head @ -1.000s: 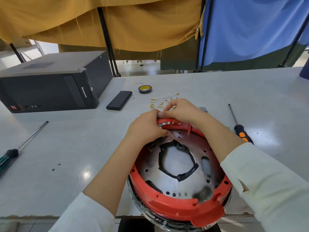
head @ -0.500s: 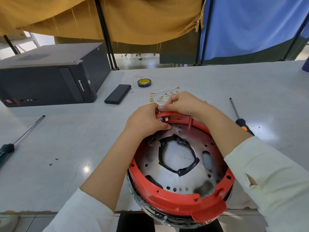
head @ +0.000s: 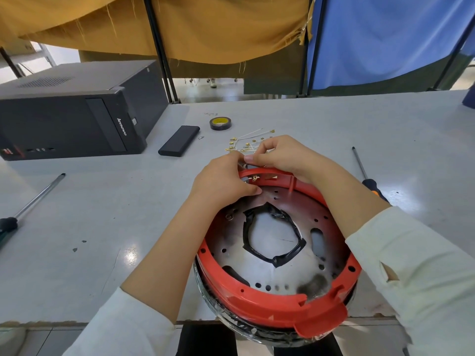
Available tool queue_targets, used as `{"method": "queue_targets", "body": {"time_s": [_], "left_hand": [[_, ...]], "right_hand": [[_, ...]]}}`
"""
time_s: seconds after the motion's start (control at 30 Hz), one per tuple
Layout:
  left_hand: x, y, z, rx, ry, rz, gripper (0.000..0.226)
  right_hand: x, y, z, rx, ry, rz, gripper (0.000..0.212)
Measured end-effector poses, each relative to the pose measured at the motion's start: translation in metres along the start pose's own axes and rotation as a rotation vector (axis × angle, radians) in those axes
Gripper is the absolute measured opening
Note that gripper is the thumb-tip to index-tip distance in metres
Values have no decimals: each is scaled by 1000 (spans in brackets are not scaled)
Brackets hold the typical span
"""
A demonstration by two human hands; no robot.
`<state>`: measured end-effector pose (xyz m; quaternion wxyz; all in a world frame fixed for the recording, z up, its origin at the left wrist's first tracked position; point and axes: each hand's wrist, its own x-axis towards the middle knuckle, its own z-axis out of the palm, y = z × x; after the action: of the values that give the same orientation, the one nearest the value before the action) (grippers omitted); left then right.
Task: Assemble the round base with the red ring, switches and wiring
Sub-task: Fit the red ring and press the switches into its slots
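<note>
The round base (head: 280,268) stands at the table's near edge, a perforated metal plate with a taped central opening. A red ring (head: 257,303) sits around its rim. My left hand (head: 223,182) and my right hand (head: 280,155) meet at the ring's far side, fingers pinched together over a small metal part there. What exactly they pinch is hidden by the fingers. A brass terminal (head: 255,178) shows inside the ring just below them. White wires with brass terminals (head: 244,143) lie on the table behind my hands.
A black computer case (head: 74,116) lies at the back left. A black slim box (head: 179,144) and a tape roll (head: 220,123) sit behind the wires. One screwdriver (head: 367,176) lies at the right, another (head: 28,204) at the left.
Both hands stay pinched at the ring's far side, with only small finger shifts. The camera has tilted a little, so the base sits slightly lower in view.
</note>
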<state>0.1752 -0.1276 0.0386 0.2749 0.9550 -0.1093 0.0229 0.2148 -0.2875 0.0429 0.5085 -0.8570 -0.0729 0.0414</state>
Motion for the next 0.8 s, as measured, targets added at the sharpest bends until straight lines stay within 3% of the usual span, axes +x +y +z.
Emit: {"method": "queue_targets", "body": {"time_s": [0.57, 0.8], "left_hand": [[2, -3, 3, 63, -9, 15, 62], [4, -4, 4, 93, -4, 17, 57]], "right_hand": [[-1, -2, 3, -126, -21, -14, 34], [-3, -3, 5, -314, 20, -73, 37]]}}
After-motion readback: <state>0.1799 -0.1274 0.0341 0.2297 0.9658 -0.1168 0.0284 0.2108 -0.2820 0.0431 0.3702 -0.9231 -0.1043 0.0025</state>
